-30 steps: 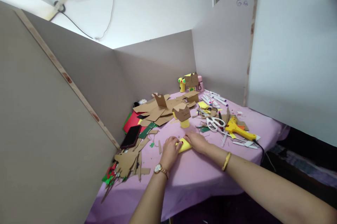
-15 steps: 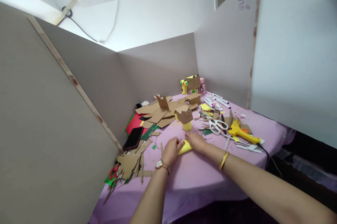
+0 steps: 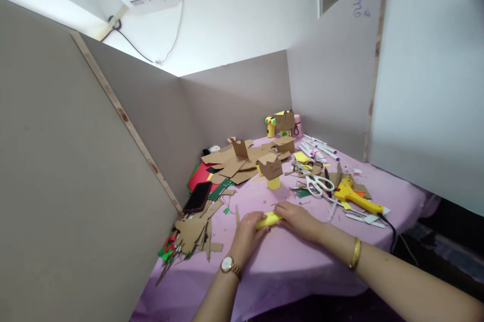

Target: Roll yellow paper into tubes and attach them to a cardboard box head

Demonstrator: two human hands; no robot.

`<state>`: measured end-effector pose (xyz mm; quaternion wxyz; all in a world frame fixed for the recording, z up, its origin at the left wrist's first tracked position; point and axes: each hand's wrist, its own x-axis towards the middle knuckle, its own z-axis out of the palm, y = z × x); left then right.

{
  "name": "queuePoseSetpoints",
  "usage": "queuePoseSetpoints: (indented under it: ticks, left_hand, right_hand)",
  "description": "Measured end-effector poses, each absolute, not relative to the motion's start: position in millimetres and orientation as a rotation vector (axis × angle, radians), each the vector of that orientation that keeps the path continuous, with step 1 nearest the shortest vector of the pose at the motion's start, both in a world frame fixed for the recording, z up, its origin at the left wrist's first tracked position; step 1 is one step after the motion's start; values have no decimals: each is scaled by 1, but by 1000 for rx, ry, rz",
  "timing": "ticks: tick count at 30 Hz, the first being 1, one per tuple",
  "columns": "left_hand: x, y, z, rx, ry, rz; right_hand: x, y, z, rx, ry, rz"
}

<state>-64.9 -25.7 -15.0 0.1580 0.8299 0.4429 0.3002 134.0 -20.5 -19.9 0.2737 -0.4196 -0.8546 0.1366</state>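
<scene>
A yellow roll [image 3: 269,219], apparently rolled paper or foam sheet, lies crosswise low over the purple tablecloth. My left hand [image 3: 247,231] is closed around its left end, fingers curled over it. At the other end my right hand [image 3: 297,217] grips it, partly covering it. Just beyond the hands stands a small figure with a cardboard cat-eared head [image 3: 271,167] on a yellow tube base [image 3: 274,183]; neither hand touches it.
A yellow glue gun [image 3: 357,197], white-handled scissors [image 3: 319,185] and several markers [image 3: 317,149] lie on the right. To the left are a phone [image 3: 197,197] and cardboard scraps [image 3: 191,234]. Cardboard sheets [image 3: 230,163] and a yellow mushroom-shaped piece [image 3: 270,128] sit farther back.
My hands have drawn the yellow roll back from the cat-headed figure. Their fingers now wrap its two ends, and the roll sits more level. The camera view has shifted slightly.
</scene>
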Motion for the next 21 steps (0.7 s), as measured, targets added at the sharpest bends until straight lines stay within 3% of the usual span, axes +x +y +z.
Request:
queuePoseSetpoints:
  ticks: [10,14,21]
  left_hand:
    - [-56,-68,3,1839,1187,1391]
    - [-30,-106,9,1306,860,1424]
    - [-3,-132,12,1288,890,1489]
  right_hand:
    - [138,-75,-11,-1016,-1984,715]
    - [121,-111,-24,-808,-1637,1206]
    - [91,-151,-40,-564,-935,1726]
